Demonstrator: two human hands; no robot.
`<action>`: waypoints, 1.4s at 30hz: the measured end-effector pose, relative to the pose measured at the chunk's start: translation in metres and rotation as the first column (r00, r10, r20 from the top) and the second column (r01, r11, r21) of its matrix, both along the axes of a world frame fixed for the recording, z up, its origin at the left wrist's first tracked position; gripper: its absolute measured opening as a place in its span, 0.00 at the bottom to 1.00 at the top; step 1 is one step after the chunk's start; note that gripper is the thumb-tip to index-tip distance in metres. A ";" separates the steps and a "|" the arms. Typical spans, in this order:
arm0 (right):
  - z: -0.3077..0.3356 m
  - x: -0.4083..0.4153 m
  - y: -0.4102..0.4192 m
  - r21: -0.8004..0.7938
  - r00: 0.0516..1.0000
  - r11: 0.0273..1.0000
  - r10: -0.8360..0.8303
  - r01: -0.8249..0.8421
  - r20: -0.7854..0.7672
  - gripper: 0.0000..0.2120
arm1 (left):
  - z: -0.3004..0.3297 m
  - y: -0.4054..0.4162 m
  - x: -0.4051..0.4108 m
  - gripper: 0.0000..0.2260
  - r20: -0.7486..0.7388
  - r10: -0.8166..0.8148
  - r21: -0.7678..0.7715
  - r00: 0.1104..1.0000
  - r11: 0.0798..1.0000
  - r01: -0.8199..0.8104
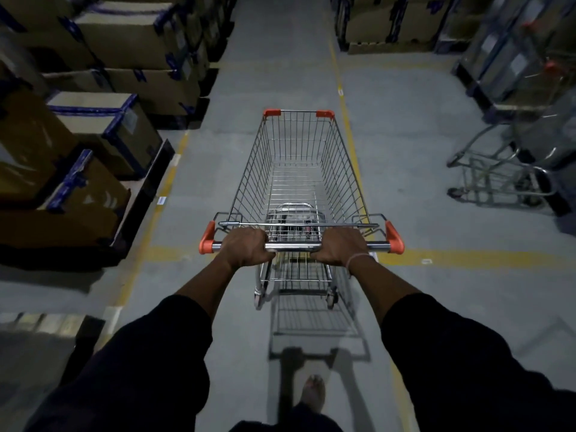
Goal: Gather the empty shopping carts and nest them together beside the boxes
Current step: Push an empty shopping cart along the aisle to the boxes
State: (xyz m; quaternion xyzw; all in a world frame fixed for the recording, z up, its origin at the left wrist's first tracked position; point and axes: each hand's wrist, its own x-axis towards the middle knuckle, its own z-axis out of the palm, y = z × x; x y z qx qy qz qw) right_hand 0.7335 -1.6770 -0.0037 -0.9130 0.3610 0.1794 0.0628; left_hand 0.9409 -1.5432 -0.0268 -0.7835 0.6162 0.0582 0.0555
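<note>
Both hands on the bar: left hand and right hand curl their fingers round the cart handle mid-aisle. Empty wire basket, probably light, rigid, free-rolling; the handle looks the best hold. Boxes left, another cart right.

The scene is dimly lit, with a cool grey cast over the concrete floor. The brightest patch is seen ahead of the left hand and right hand, where glare is thrown off the chrome handle bar between them. A soft shadow of the cart is cast back towards the person, below the hands, so the light is taken to come from ahead and above. Motion blur is seen on the boxes left of the left hand and on the parked carts right of the right hand. Straight lines are bent outward at the edges by the wide-angle lens. The sleeves are lost in near-black.
</note>
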 end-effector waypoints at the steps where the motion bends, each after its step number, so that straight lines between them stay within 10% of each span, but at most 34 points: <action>1: 0.000 0.007 -0.015 0.000 1.000 1.000 0.003 -0.003 0.001 0.23 | -0.001 -0.014 0.007 0.21 0.001 -0.003 0.002 1.000 1.000 0.003; 19: -0.010 0.172 -0.304 -0.051 0.998 0.997 0.055 -0.054 0.012 0.25 | -0.007 -0.298 0.175 0.20 0.006 -0.044 -0.050 0.999 0.998 0.045; 26: -0.002 0.233 -0.433 0.138 0.998 0.990 -0.005 -0.004 0.064 0.46 | -0.009 -0.421 0.254 0.30 -0.094 -0.074 -0.051 0.993 0.996 0.069; 42: -0.007 0.350 -0.686 -0.046 0.991 0.999 0.010 -0.004 0.130 0.45 | -0.012 -0.672 0.387 0.37 -0.123 -0.082 -0.121 0.989 0.990 0.067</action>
